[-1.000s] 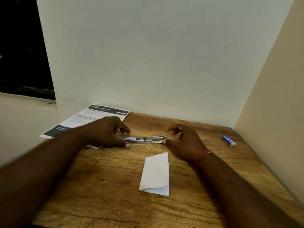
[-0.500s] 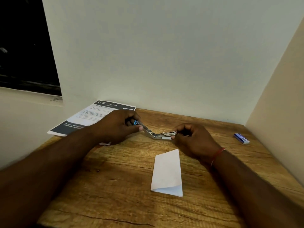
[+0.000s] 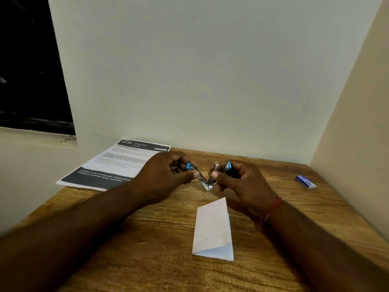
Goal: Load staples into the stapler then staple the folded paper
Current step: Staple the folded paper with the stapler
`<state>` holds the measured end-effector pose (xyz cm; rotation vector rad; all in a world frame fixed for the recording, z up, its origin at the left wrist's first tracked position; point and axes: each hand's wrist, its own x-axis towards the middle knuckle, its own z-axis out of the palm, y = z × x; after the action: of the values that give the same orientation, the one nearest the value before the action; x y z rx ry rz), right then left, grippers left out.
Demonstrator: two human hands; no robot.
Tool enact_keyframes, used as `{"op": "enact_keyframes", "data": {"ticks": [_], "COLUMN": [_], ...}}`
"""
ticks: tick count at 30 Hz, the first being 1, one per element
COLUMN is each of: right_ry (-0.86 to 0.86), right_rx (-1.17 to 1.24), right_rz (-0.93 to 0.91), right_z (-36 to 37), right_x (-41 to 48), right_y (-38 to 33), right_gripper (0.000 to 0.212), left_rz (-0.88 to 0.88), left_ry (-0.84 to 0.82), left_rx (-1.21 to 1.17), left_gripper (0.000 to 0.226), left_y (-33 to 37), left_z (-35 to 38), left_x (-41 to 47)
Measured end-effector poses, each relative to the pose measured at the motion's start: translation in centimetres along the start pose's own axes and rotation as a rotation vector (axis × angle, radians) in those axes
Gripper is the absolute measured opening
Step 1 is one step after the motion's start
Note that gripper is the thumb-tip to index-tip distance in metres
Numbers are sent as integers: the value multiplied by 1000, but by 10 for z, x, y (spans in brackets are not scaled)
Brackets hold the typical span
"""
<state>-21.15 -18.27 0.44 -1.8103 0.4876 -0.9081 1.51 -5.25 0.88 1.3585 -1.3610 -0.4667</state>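
A small metal stapler (image 3: 207,184) with blue ends is held above the wooden table (image 3: 147,249), folded into a narrow V with its hinge pointing down. My left hand (image 3: 168,175) grips the left arm of the stapler, thumb pressed on the metal. My right hand (image 3: 240,182) grips the right arm the same way. A folded white paper (image 3: 212,228) lies flat on the table just in front of my hands. A small blue staple box (image 3: 305,181) lies at the right, near the side wall.
A printed sheet (image 3: 117,163) with dark bands lies at the back left, partly over the table edge. Walls close the table at the back and on the right. A dark window opening is at the far left.
The stapler lay flat and spread open on the table; both hands took it, lifted it and swung its two arms toward each other into a V.
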Motion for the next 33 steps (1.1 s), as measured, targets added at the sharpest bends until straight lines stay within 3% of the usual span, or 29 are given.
{"op": "enact_keyframes", "data": {"ticks": [5,13,20,22,26,33], "right_ry": [78,120,91,63,47,25], "right_rx": [5,-64,-352,-364,-401,-405], "right_rz": [-58,-174,-269,-280,-305,-332], "right_z": [14,19,18,18,18,21], "right_x": [-5,-9,-12,-12,-11,-14], "right_y": [-8,-17,-24,-26,-26,-28], "right_gripper": [15,8,15,11,8,15], "left_rz": [39,62,129,151,162,172], "left_ry": [77,71,12,0,-18,-6], "left_rx": [2,32,115,127,195,145], "left_gripper": [22,21,11,21,12,16], "left_y": [8,12,16,12,10,13], "left_z": [11,14,14,14,12,17], "left_x": [-2,-5,-5,-4,-3,-8]}}
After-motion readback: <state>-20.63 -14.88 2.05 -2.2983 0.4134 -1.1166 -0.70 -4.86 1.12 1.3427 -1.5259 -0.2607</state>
